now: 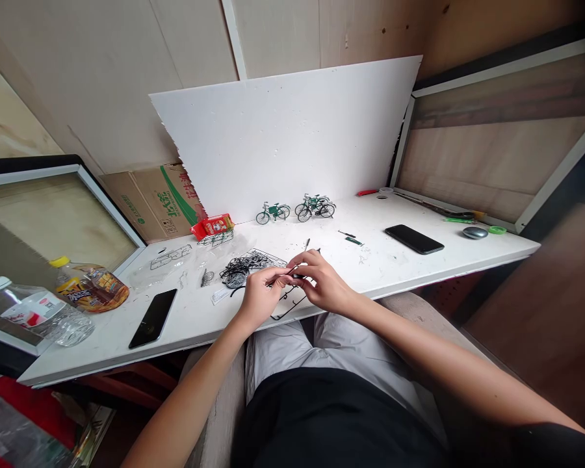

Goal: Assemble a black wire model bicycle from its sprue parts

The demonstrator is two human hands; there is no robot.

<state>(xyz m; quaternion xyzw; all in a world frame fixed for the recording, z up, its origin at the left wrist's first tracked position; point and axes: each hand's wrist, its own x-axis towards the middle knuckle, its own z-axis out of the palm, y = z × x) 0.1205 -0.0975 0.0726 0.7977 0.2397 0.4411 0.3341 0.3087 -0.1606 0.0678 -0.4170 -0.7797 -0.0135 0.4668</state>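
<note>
My left hand [263,298] and my right hand [323,281] meet near the table's front edge. The fingers of both are pinched together on a small dark plastic part [283,275], whose exact shape is mostly hidden by the fingertips. Under the hands, a thin black sprue frame [285,316] reaches the table edge. Left of them is a heap of black model bicycle parts [244,265], with a loose spoked wheel [207,278] beside it. Assembled green-and-black miniature bicycles, one at the left [273,212] and a pair at the right [315,207], stand at the back.
Phones lie at the left [153,318] and right [414,239]. Two bottles, clear [39,312] and yellow-capped [91,286], are at far left. A red packet [213,226] sits before a cardboard box [153,201]. A mouse [474,233] lies near green tape [497,230]. A white board [287,143] stands behind.
</note>
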